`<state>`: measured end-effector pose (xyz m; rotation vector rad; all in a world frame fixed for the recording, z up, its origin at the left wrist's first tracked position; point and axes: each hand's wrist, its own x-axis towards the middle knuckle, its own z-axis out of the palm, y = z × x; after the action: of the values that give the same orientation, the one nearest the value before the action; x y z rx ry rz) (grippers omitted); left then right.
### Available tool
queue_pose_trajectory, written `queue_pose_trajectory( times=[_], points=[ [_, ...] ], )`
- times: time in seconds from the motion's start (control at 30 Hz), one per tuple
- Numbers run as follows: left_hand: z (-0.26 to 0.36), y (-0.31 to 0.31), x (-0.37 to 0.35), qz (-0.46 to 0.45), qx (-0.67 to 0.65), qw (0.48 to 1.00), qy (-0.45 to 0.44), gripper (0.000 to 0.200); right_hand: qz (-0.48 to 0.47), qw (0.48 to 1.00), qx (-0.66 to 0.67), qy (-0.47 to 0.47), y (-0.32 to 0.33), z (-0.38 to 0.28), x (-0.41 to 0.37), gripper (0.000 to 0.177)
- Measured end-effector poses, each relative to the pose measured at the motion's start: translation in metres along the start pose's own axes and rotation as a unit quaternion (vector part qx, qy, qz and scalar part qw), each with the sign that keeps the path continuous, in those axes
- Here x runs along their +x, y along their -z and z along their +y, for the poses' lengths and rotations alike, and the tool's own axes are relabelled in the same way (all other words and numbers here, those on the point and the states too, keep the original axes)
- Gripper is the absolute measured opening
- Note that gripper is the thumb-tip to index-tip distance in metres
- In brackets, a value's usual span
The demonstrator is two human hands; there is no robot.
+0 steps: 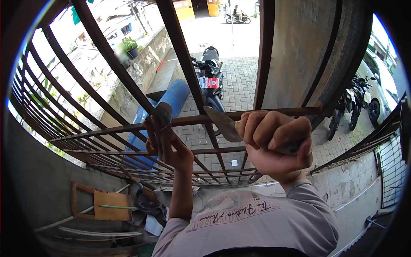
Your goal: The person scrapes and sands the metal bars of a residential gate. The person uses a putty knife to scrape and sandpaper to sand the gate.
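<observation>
A rusty brown metal grille (128, 128) of slanted and horizontal bars fills the view in front of me. My right hand (276, 143) is closed around the handle of a scraper, and its flat grey blade (222, 124) rests against the horizontal bar. My left hand (165, 143) pinches a small curved grey piece (163, 115) against a slanted bar just left of the blade; what the piece is made of cannot be told. My grey printed sleeve (257, 218) covers the lower middle.
Below, beyond the bars, a black motorcycle (209, 75) stands on brick paving beside a blue sheet (173, 100). More motorcycles (355, 100) and a white car (381, 85) stand at right. A concrete pillar (299, 51) rises at upper right. Wooden scraps (105, 203) lie at lower left.
</observation>
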<state>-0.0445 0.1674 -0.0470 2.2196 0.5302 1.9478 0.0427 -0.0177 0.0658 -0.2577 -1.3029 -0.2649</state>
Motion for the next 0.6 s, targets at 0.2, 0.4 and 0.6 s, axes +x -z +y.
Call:
queue_pose_trajectory(
  times=[0.2, 0.4, 0.6],
  points=[
    [0.008, -0.003, -0.008, -0.046, -0.013, 0.995, -0.093, 0.037, 0.027, 0.996, -0.077, 0.018, -0.013, -0.008, -0.004, 0.061],
    [0.042, -0.013, -0.021, -0.066, -0.072, 0.982, -0.159, 0.035, -0.018, 0.981, -0.172, 0.083, -0.022, -0.006, 0.0, 0.069],
    [0.03, -0.009, 0.0, 0.004, -0.071, 0.997, -0.035, 0.033, 0.05, 0.992, -0.109, 0.041, -0.013, -0.013, -0.001, 0.068]
  ],
)
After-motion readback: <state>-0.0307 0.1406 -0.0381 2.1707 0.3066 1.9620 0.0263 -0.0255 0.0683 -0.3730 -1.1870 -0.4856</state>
